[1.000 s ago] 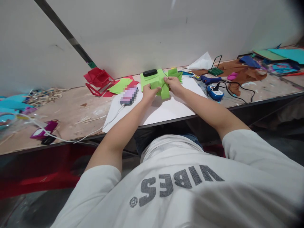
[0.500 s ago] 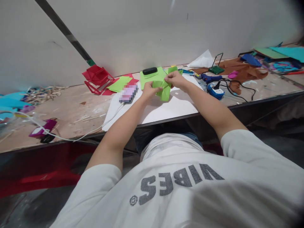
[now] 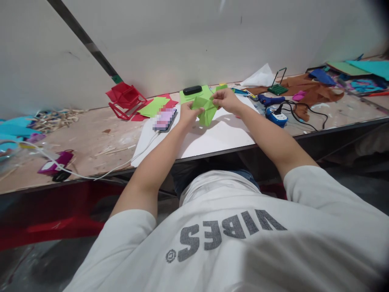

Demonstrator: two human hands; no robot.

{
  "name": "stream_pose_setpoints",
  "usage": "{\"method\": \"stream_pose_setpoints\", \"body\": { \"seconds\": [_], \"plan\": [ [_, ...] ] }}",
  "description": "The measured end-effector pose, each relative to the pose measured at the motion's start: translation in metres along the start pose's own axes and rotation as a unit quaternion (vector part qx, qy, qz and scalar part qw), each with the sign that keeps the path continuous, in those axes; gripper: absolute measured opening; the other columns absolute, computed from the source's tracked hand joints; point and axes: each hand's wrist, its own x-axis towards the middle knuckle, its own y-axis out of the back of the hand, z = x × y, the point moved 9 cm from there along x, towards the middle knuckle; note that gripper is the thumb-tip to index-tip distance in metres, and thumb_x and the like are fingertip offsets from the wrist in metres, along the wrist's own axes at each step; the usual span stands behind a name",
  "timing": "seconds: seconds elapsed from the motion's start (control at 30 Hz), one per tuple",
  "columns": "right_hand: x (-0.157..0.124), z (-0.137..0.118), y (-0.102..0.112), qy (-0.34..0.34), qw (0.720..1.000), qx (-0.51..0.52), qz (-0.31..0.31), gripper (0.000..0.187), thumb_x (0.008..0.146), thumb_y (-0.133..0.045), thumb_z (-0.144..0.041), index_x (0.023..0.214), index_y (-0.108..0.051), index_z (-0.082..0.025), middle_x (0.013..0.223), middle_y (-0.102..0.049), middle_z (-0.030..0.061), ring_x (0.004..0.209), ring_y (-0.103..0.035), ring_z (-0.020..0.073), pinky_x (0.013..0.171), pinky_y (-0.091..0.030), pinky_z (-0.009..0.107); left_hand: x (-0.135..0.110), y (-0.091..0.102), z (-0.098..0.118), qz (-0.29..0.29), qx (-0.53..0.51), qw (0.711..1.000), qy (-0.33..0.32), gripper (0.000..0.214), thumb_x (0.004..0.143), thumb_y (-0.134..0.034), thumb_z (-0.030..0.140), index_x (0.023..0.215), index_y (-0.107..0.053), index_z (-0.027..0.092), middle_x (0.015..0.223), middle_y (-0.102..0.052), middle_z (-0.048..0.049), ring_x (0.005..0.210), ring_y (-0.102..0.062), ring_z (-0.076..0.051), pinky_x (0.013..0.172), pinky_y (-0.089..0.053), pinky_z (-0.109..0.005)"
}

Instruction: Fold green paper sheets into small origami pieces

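A folded piece of green paper [image 3: 206, 115] is held between both hands, above a white board [image 3: 194, 148]. My left hand [image 3: 189, 115] grips its left side, thumb on top. My right hand [image 3: 225, 99] pinches its upper right part; some of those fingers are hidden behind the paper. Just beyond lies a flat green sheet [image 3: 186, 98] with a black oblong case [image 3: 192, 90] on it. A phone [image 3: 164, 120], its screen blurred out, rests left of my left hand with a white cable plugged in.
A small red folded chair model [image 3: 126, 101] stands at the back left. To the right are a blue glue gun [image 3: 270, 100], a blue power socket [image 3: 276, 117] with a black cord, and brown scraps [image 3: 319, 93]. A purple device [image 3: 56, 163] and white cable lie near the left edge.
The green paper has been turned and refolded slightly, so its lower flap now points less straight down. Both hands keep their hold with small shifts.
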Motion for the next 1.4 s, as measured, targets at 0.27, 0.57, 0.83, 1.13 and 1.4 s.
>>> {"method": "stream_pose_setpoints", "body": {
  "seconds": [0.27, 0.57, 0.83, 1.13, 1.4],
  "plan": [
    [-0.021, -0.013, -0.006, -0.035, 0.989, -0.079, -0.117, 0.038, 0.099, -0.110, -0.006, 0.081, -0.077, -0.014, 0.070, -0.083, 0.0083, 0.065, -0.081, 0.0162, 0.065, -0.070, 0.028, 0.008, 0.008, -0.003, -0.006, -0.003, 1.000, -0.025, 0.037, 0.060, -0.098, 0.031, 0.095, -0.090, 0.022, 0.101, -0.093, -0.0074, 0.092, -0.084, -0.025, 0.090, -0.072, -0.037],
    [-0.042, -0.028, -0.013, -0.086, 0.965, -0.175, -0.174, 0.038, 0.105, -0.106, -0.006, 0.080, -0.080, -0.018, 0.077, -0.089, 0.0079, 0.073, -0.086, 0.0196, 0.083, -0.072, 0.032, 0.030, 0.019, -0.018, 0.008, -0.002, 0.999, -0.050, 0.048, 0.055, -0.104, 0.035, 0.098, -0.085, 0.022, 0.101, -0.091, -0.0087, 0.102, -0.090, -0.035, 0.101, -0.076, -0.050],
    [-0.037, -0.022, -0.022, -0.042, 0.972, -0.156, -0.173, 0.045, 0.115, -0.097, -0.008, 0.079, -0.073, -0.020, 0.073, -0.085, 0.0067, 0.067, -0.080, 0.0165, 0.069, -0.060, 0.026, 0.039, 0.027, -0.023, 0.026, -0.072, 0.996, -0.050, 0.048, 0.056, -0.112, 0.033, 0.092, -0.082, 0.024, 0.096, -0.089, -0.0023, 0.096, -0.088, -0.029, 0.096, -0.074, -0.043],
    [-0.023, -0.018, -0.024, -0.007, 0.997, -0.020, -0.078, 0.051, 0.127, -0.085, -0.015, 0.081, -0.063, -0.023, 0.065, -0.070, -0.0031, 0.056, -0.065, 0.0111, 0.060, -0.057, 0.020, 0.003, 0.012, 0.016, -0.012, -0.288, 0.957, 0.032, 0.092, 0.091, -0.094, 0.110, 0.119, -0.083, 0.023, 0.126, -0.090, -0.0182, 0.155, -0.086, -0.047, 0.126, -0.072, -0.058],
    [-0.033, -0.025, -0.056, 0.058, 0.994, 0.094, -0.002, 0.057, 0.125, -0.093, -0.048, 0.084, -0.060, -0.027, 0.069, -0.064, -0.0065, 0.058, -0.056, 0.0103, 0.059, -0.055, 0.021, -0.026, -0.037, 0.018, -0.035, -0.237, 0.971, -0.004, 0.065, 0.092, -0.115, 0.078, 0.088, -0.078, 0.025, 0.091, -0.084, -0.0047, 0.095, -0.088, -0.024, 0.089, -0.072, -0.034]
  ]
}}
